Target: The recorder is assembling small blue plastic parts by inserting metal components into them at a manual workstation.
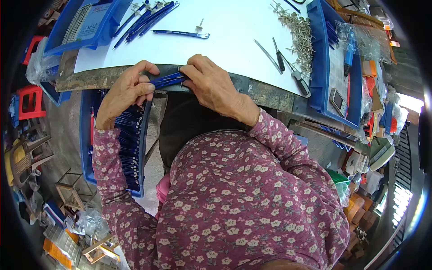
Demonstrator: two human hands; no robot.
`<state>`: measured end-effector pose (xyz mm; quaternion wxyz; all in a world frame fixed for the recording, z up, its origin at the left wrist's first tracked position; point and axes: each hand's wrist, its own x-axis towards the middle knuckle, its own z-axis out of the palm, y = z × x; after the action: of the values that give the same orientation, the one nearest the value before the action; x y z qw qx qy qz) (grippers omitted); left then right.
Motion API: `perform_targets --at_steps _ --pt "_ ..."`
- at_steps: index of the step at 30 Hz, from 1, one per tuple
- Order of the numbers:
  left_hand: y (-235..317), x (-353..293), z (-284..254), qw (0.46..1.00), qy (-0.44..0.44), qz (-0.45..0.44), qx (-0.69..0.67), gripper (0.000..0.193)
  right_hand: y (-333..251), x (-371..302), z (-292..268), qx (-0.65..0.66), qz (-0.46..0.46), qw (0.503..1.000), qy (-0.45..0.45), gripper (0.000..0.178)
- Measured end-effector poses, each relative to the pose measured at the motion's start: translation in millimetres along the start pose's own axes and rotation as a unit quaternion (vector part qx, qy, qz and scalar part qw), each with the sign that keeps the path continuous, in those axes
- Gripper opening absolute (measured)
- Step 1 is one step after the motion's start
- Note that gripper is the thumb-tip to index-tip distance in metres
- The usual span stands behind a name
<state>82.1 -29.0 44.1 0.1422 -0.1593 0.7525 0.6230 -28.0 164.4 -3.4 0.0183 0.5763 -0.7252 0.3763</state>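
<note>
Just over the table's near edge, both my hands hold a few narrow blue plastic strips [168,80] lying side by side. My left hand [123,93] pinches their left end between thumb and fingers. Closed around the right end, my right hand [211,85] has its fingertips beside a thin metal pin that stands across the strips. Farther away on the white tabletop lie a single blue strip [180,33] and a metal pin with a flat head [199,28]. A bundle of blue strips [146,21] rests to its left.
Many metal pins [299,38] are heaped at the right, near scissors with dark handles [300,83] and a slim pointed tool [270,56]. Blue trays [318,63] flank the tabletop. Below my left forearm, a blue bin [142,157] holds many strips. Red stools [31,102] stand left.
</note>
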Motion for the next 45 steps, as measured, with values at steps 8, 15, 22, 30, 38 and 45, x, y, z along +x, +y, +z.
perform_targets --at_steps 8,15,22,30,38,45 --pt "-9 -17 19 0.932 0.201 0.169 0.251 0.028 2 2 3 -0.042 -0.025 0.999 -0.019 0.027" --pt "-30 -11 13 0.815 0.295 0.303 0.396 0.022 0 3 8 -0.030 -0.020 0.999 0.014 0.026" --pt "-32 -11 13 0.832 0.274 0.316 0.364 0.024 -1 6 9 -0.021 -0.026 0.999 0.006 0.024" --pt "-27 -1 17 0.814 0.268 0.357 0.371 0.025 7 2 0 -0.058 -0.042 0.997 -0.031 0.022" --pt "-7 36 68 0.802 0.208 0.425 0.366 0.021 21 -47 -52 -0.073 0.006 0.996 -0.050 0.026" --pt "-8 29 56 0.779 0.223 0.440 0.387 0.026 10 -38 -47 -0.093 0.031 0.995 -0.037 0.028"
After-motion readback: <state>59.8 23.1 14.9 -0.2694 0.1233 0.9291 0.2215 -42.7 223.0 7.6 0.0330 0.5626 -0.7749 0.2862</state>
